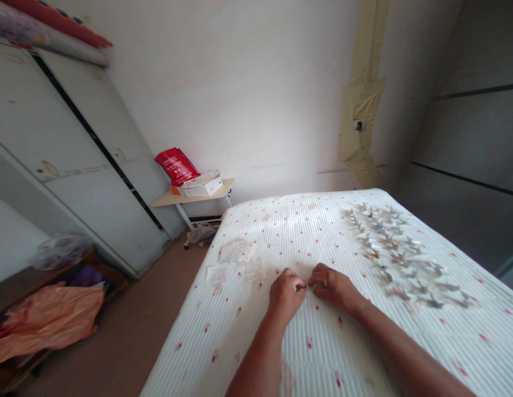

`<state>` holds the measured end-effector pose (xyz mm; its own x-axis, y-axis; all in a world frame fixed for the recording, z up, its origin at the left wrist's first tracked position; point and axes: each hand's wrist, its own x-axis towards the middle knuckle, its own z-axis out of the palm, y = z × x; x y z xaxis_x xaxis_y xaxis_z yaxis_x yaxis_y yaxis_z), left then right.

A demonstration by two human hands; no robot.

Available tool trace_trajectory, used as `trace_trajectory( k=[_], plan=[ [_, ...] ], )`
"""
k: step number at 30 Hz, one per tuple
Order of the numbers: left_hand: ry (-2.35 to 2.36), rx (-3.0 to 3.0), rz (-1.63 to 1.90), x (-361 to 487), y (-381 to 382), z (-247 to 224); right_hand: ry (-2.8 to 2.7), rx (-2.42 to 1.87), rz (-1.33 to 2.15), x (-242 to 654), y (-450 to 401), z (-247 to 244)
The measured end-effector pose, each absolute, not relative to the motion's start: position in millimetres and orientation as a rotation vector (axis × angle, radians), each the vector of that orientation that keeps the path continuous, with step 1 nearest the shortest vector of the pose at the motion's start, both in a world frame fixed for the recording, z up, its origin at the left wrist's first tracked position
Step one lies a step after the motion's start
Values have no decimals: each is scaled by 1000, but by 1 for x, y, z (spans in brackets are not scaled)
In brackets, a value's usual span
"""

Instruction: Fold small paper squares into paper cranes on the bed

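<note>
Over the middle of the bed, my left hand and my right hand meet with fingertips nearly touching. Both are closed in a pinch on a small piece of what looks like folded paper, mostly hidden by the fingers. To the left of my hands lie several printed paper pieces, some overlapping and some flat by themselves. Many small folded paper figures, bird-like in shape, stand in rows on the right side of the bed.
A striped, dotted sheet covers the bed. Beyond its left corner, a small table carries a red bag and a white box. A wardrobe stands at left, near an orange plastic bag on a low wooden piece.
</note>
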<state>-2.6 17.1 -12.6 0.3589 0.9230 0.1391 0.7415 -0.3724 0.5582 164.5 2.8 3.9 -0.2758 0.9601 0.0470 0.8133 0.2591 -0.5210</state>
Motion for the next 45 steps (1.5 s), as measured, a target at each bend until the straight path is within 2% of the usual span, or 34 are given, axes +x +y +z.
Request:
trace_trajectory(
  k=[15, 45],
  plan=[
    [1338, 2221, 655, -8, 22, -15, -2182, -1612, 562, 161, 1, 2],
    [1536, 2114, 577, 1, 20, -8, -2142, -1778, 504, 155, 13, 0]
  ],
)
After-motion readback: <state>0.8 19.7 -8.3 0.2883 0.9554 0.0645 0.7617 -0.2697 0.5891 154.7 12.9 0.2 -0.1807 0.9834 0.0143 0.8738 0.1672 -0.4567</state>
